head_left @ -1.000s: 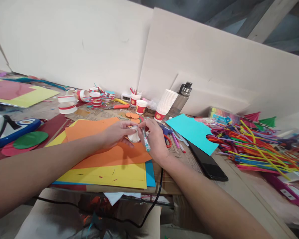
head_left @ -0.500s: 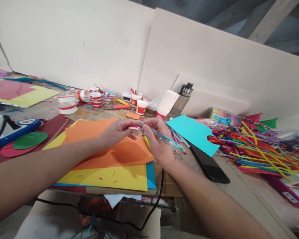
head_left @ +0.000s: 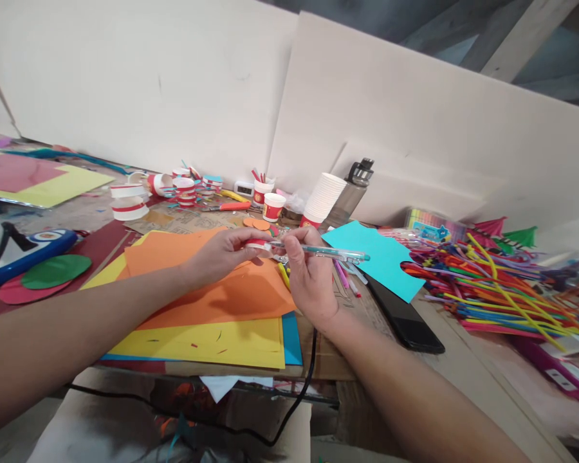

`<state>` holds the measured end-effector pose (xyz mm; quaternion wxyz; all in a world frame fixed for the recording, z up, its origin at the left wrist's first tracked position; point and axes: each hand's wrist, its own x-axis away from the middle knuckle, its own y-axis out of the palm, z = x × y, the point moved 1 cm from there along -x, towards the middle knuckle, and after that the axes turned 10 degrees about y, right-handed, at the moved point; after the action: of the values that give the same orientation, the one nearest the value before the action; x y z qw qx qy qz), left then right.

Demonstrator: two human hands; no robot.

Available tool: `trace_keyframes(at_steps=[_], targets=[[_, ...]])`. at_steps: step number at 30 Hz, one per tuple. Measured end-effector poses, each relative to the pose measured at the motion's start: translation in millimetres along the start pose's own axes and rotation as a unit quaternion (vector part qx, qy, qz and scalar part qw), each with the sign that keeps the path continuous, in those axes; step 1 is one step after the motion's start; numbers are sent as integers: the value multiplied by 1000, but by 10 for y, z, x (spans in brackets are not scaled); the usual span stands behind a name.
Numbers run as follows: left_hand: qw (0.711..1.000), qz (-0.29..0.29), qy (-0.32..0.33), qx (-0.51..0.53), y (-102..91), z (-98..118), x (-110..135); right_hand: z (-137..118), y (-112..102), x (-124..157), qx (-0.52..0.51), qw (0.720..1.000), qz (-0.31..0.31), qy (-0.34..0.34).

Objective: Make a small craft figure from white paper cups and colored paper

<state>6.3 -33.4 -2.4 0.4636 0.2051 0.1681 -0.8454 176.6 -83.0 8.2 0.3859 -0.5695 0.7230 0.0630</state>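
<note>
My left hand (head_left: 217, 258) is closed on a small red-and-white cut piece of paper cup (head_left: 259, 245), above the orange paper (head_left: 226, 292). In my right hand (head_left: 312, 283) is a clear pen with teal parts (head_left: 342, 251), pinched between thumb and fingers. The pen points left, its tip end close against the cup piece. Whether the tip touches is too small to tell. Yellow sheets (head_left: 207, 341) and a blue sheet (head_left: 292, 337) lie under the orange paper.
Cut cup rings (head_left: 129, 208), a stack of paper cups (head_left: 324, 196) and a bottle (head_left: 352, 193) stand at the back. On the right lie a cyan sheet (head_left: 371, 254), a black phone (head_left: 408, 321) and pipe cleaners (head_left: 492, 289). A black cable (head_left: 313, 360) hangs over the front edge.
The pen has swung from a downward slant to nearly level, its back end rising to the right. My right hand has turned with it, and the cup piece has shifted slightly.
</note>
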Motion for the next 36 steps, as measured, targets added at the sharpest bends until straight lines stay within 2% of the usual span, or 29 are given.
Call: trace_keyframes(at_steps=[11,30,36], targets=[[999,-6,25,-22,6,1,5,-45,1,7,47,998,4,-45],[997,-21,38,-63,13,-7,10,-97,-2,5,75,996,-18,-37],[996,-24,43,-73,11,-10,12,-78,-5,6,73,996,-5,-51]])
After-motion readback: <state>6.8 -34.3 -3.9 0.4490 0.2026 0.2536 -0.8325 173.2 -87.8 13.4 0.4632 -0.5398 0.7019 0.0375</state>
